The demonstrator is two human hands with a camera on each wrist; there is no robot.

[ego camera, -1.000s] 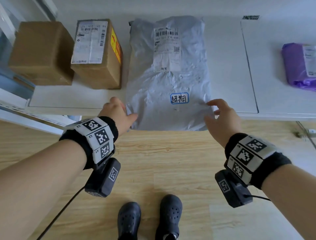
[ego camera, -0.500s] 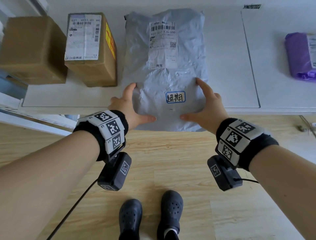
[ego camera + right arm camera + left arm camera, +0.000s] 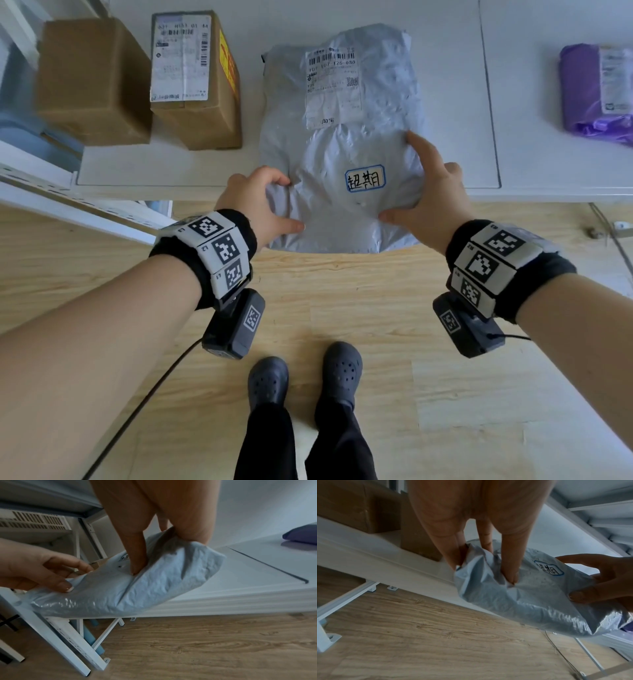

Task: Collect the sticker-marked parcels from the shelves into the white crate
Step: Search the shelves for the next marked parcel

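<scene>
Both the left hand (image 3: 255, 200) and right hand (image 3: 433, 195) grip the sticker-marked grey mailer (image 3: 342, 144) overhanging the shelf's (image 3: 445, 102) front edge. It isn't yet lifted clear; the crate is out of view.

On the shelf (image 3: 445, 144), two boxes (image 3: 191, 78) lie left of the parcel (image 3: 342, 144), a bag (image 3: 596, 89) right.

Two cardboard boxes stand side by side near the shelf's (image 3: 445, 102) left end: a plain brown box (image 3: 92, 78) at the far left and, just beside it, a taped box (image 3: 195, 78) with a white shipping label on top and a yellow sticker on its side. Below the shelf's front edge runs a wood-grain floor (image 3: 342, 298). A person's dark perforated clogs (image 3: 305, 373) and black trousers (image 3: 305, 442) show there, and a thin black cable (image 3: 137, 407) trails across the boards.
</scene>
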